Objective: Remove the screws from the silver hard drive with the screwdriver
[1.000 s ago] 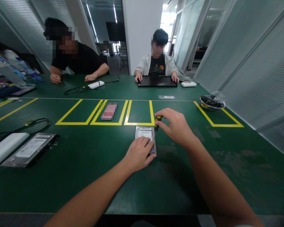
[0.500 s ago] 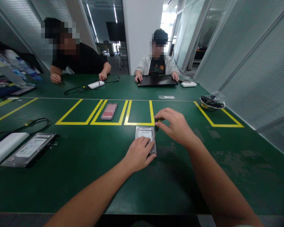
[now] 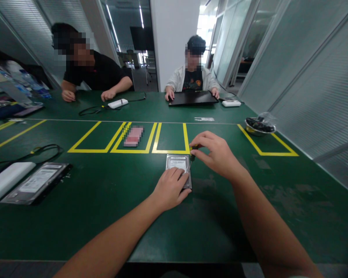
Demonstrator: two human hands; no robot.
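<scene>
On the green table, the left hand lies palm down, fingers loosely spread and thumb apart, over the near part of a hard drive. The drive lies flat, its long axis running roughly from 6 to 12 o'clock; its bare far end shows at 12 to 1 o'clock from that hand. The right hand pinches a yellow-and-black screwdriver between thumb and fingers. The screwdriver is near upright, handle up, at the drive's right edge, toward 1 o'clock; whether its tip touches is unclear. From the right hand, the drive is toward 8 o'clock. Beyond, yellow tape outlines mark the table, and a person holds a dark panel at 12 o'clock.
</scene>
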